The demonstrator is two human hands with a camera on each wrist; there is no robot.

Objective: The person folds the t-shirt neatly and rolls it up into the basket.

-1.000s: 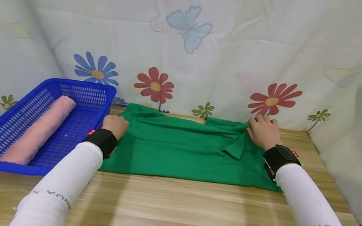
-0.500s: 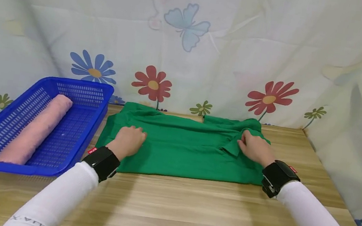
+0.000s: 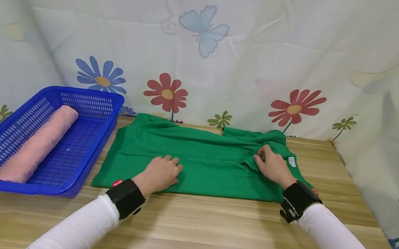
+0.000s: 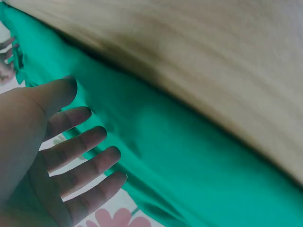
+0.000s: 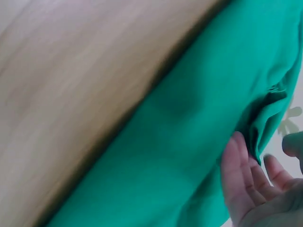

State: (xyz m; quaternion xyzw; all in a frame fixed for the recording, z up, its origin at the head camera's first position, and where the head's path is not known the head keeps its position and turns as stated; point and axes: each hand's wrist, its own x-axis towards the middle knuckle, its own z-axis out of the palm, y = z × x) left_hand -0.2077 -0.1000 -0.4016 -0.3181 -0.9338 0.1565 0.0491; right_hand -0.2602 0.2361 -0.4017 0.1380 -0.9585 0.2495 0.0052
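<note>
A green shirt (image 3: 196, 144) lies folded into a wide band along the table's back, its collar folds at the right and a white label (image 3: 291, 161) beside them. Over its front edge, left of the middle, is my left hand (image 3: 161, 173); the left wrist view shows these fingers extended and spread, holding nothing. My right hand (image 3: 274, 165) is at the collar area. In the right wrist view its fingers (image 5: 233, 177) touch or nearly touch a raised green flap (image 5: 267, 120), the thumb standing apart from them. Contact with the cloth is hard to judge.
A blue plastic basket (image 3: 90, 169) stands at the left, holding a rolled pink cloth (image 3: 40, 142). Behind the wooden table (image 3: 184, 233) hangs a flowered curtain (image 3: 245, 71), which also closes off both sides.
My left hand has left the shirt's left edge and moved right and nearer. The right hand has come from the far right corner down to the collar, uncovering the label.
</note>
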